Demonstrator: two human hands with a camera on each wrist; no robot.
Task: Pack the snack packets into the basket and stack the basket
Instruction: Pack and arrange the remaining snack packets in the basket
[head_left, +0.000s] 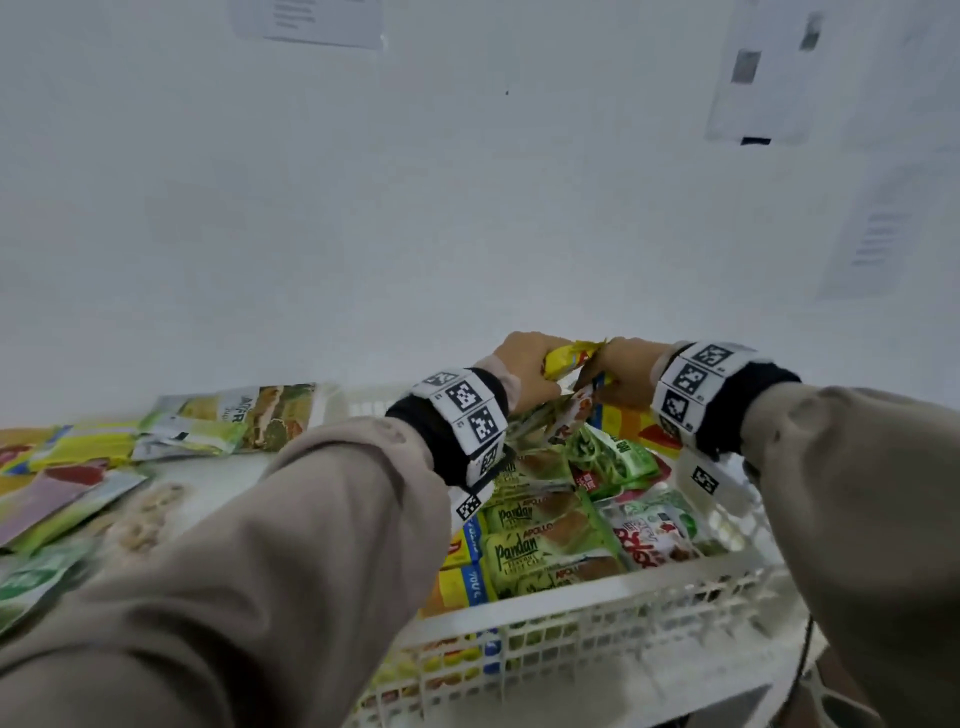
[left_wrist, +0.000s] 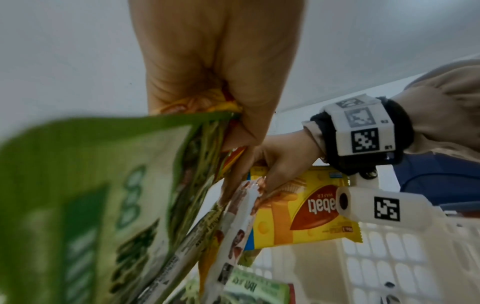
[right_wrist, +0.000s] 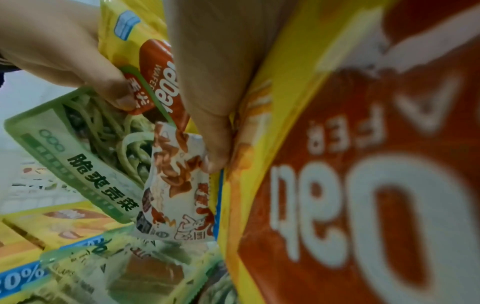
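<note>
Packing step under way; my left hand grips a fan of snack packets over the white basket; right hand pinches the white-and-red packet among them; more packets wait on the worktop; next, I'd judge, lower the fan flat inside.

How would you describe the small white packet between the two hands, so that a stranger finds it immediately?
Start at the white basket full of snacks, then look above its far end, where the left hand and right hand meet. The white packet hangs just below them, beside a green vegetable packet. It alone is white with red-brown print; its neighbours are green or yellow.
</note>
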